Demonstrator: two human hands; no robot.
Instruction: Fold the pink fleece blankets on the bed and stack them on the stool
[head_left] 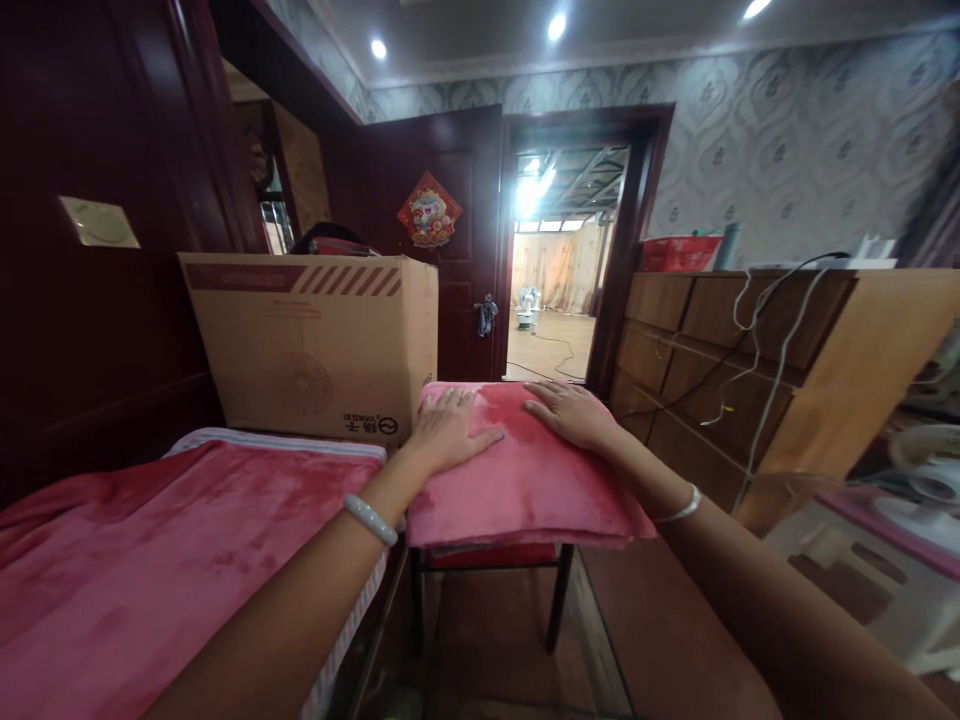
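Note:
A folded pink plush blanket (517, 490) lies on a dark-legged stool (487, 562) with a red seat, partly hidden under it. On the blanket's left part rests my left hand (448, 432), palm down with fingers spread and the thumb pointing right. My right hand (571, 412) lies flat on the blanket's far right part, its fingers stretched toward the left. Both palms touch the plush surface, and neither hand grasps anything. A grey bangle circles the left wrist and a thin pale one the right.
At left, pink plush fabric (150, 570) covers a striped-edged surface. Behind it stands a large cardboard box (300, 340). A wooden drawer cabinet (720, 350) with hanging cables is on the right, near a plastic storage bin (862, 570). Ahead is an open doorway (555, 340).

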